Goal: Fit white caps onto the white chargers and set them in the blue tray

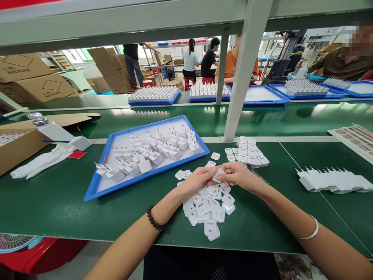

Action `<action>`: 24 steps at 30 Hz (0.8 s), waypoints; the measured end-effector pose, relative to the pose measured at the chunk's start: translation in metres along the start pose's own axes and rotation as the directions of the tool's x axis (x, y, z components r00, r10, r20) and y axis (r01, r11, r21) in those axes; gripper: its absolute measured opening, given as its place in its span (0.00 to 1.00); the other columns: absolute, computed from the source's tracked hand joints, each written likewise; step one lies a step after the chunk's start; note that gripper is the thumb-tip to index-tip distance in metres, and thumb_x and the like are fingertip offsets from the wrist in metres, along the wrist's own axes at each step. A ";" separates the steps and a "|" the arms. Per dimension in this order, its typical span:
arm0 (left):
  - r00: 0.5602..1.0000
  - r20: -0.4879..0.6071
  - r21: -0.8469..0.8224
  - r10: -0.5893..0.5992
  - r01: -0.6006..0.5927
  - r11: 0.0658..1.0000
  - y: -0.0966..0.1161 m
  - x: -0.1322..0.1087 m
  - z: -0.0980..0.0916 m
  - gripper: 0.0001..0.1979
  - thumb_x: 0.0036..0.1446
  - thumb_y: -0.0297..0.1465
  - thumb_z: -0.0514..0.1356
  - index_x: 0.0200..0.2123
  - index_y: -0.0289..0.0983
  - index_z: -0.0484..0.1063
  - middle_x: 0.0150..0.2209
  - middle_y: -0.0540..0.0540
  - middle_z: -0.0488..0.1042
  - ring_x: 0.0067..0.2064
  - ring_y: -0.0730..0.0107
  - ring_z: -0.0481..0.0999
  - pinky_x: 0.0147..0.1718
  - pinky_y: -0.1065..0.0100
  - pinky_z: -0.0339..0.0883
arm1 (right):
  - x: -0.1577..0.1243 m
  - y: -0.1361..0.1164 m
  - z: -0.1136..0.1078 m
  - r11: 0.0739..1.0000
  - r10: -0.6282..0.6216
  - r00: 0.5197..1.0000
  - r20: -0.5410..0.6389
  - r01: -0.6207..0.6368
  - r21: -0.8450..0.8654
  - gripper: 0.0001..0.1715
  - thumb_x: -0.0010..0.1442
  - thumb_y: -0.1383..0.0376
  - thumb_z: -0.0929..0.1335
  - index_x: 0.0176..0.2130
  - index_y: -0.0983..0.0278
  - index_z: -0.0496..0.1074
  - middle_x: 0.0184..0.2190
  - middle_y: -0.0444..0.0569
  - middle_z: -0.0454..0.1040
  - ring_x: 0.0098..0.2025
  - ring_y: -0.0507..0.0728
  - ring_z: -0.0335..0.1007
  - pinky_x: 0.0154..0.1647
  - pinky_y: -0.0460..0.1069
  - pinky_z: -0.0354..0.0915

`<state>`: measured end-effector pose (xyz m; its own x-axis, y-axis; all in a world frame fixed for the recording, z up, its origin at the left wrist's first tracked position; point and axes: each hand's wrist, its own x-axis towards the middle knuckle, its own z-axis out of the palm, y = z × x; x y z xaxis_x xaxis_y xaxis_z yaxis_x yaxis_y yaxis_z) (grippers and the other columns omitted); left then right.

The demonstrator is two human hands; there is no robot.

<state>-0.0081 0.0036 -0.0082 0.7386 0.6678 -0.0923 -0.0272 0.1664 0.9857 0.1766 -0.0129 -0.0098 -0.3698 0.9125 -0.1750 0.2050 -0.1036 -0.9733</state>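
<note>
A blue tray (105,185) of white plug adapters (151,154) lies on the green table (58,210). Left of the tray are white gloves (43,163) and an open cardboard box (17,146). To its right stands a row of adapters (335,182). Beyond it sit people (190,59).

Green workbench (58,210), grey steel post (241,77), stacked cardboard boxes (35,81), bright windows (72,56) behind.

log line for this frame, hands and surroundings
left hand + right hand: both pinch one small white cover | beneath: pile of covers | left: blue tray of charger plugs | green table
</note>
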 end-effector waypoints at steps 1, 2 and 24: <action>1.000 0.010 -0.085 -0.019 0.020 0.996 0.000 0.000 0.001 0.19 0.63 0.42 0.56 0.43 0.34 0.78 0.40 0.38 0.80 0.47 0.57 0.78 0.52 0.56 0.70 | 0.000 0.000 0.002 1.000 0.003 1.000 -0.003 -0.003 0.031 0.18 0.50 0.52 0.70 0.26 0.63 0.67 0.17 0.40 0.67 0.19 0.49 0.57 0.22 0.46 0.55; 0.999 -0.007 -0.155 -0.032 0.031 0.987 -0.001 0.000 0.001 0.18 0.62 0.41 0.57 0.43 0.33 0.78 0.39 0.38 0.80 0.47 0.58 0.79 0.53 0.56 0.70 | 0.000 0.000 0.004 0.999 -0.002 1.000 -0.020 0.003 0.050 0.18 0.51 0.51 0.69 0.26 0.63 0.67 0.18 0.42 0.69 0.19 0.49 0.58 0.22 0.46 0.55; 0.960 -0.273 -0.365 -0.063 -0.042 0.930 -0.005 -0.004 0.006 0.23 0.52 0.26 0.67 0.53 0.37 0.74 0.47 0.41 0.79 0.48 0.62 0.78 0.54 0.62 0.68 | 0.000 0.011 0.022 0.903 0.035 0.961 -0.275 0.088 0.421 0.22 0.48 0.55 0.75 0.42 0.62 0.76 0.27 0.42 0.69 0.26 0.50 0.56 0.25 0.47 0.53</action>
<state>-0.0070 -0.0043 -0.0114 0.5272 0.8284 -0.1894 -0.3023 0.3911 0.8693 0.1593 -0.0224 -0.0239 -0.0984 0.9820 -0.1612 -0.2289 -0.1799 -0.9567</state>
